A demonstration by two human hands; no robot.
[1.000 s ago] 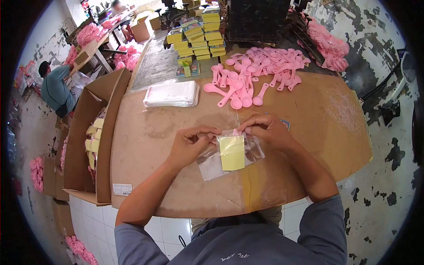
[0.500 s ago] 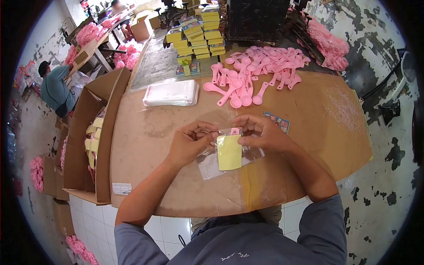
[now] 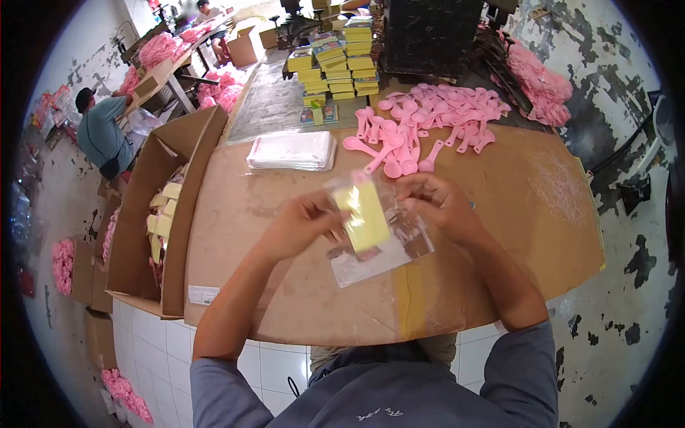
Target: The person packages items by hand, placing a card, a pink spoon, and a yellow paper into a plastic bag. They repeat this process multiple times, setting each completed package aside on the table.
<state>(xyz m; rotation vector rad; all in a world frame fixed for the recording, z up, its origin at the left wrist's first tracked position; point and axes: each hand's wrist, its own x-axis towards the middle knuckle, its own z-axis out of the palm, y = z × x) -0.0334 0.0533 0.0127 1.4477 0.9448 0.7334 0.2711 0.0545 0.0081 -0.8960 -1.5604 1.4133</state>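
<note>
Two bare hands hung above the cardboard-covered surface [image 3: 257, 307], with a yellow card [image 3: 368, 214] and clear plastic [image 3: 357, 269] between them. The left hand [image 3: 303, 227] had its fingers drawn narrow on the card's left edge; the right hand [image 3: 437, 205] was curled at the plastic's right side, thumb near fingertips, though whether it gripped the film could not be told. The card stood tilted, a pink piece [image 3: 362, 177] showing at its top edge, nearer the wearer than the loose pink spoons [image 3: 449, 107] and the stack of clear bags [image 3: 292, 151].

An uneven pull by the right hand could crease or split the thin film, and a slack pinch by the left hand might let the card skew or the pink piece slide loose.

Blur softened the card, the pink piece and the left fingertips, so the plastic's mouth and number of layers stayed unclear. The right wrist hid nearly all of a blue-edged thing [image 3: 472, 205], and the carton's [image 3: 118, 239] walls cut off part of its contents
</note>
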